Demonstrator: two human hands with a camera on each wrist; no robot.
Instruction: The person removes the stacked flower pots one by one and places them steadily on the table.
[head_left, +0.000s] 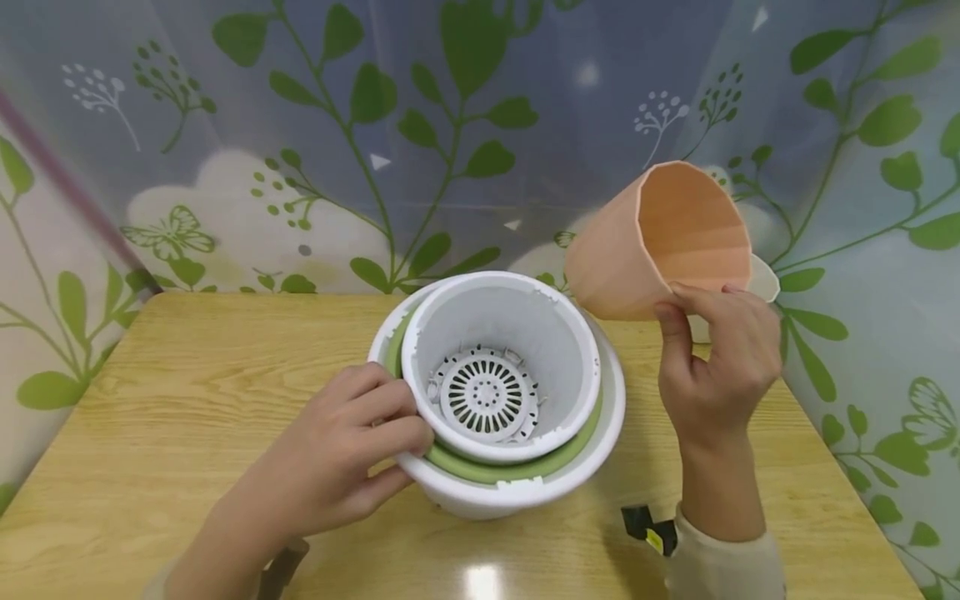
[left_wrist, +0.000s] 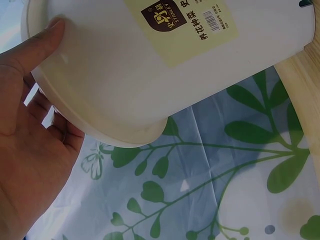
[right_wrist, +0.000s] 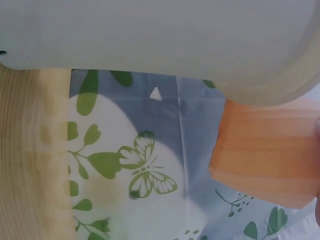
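Inside one outer white pot (head_left: 611,408) nest two others: one green pot (head_left: 487,473) and one inner white pot (head_left: 480,315). Two hands: a left hand (head_left: 348,446) at its rim, a right hand (head_left: 722,346) right of it. Right of it too, one peach pot (head_left: 611,258) and one partly hidden white container (head_left: 765,279). One table (head_left: 225,375) beneath it.

In the head view, looking forward and down from above, at moderate distance, onto the yellowish wooden table (head_left: 165,400) and into the big white round plastic pot (head_left: 480,497). In both wrist views, looking from very near, past the pot's outer wall, toward the blue-and-white leaf-printed sheet (head_left: 285,200), turned sideways in opposite senses. Sharing pot, table and sheet among all three; between head and right wrist, also the peach-coloured tapered plastic cup (head_left: 611,250).
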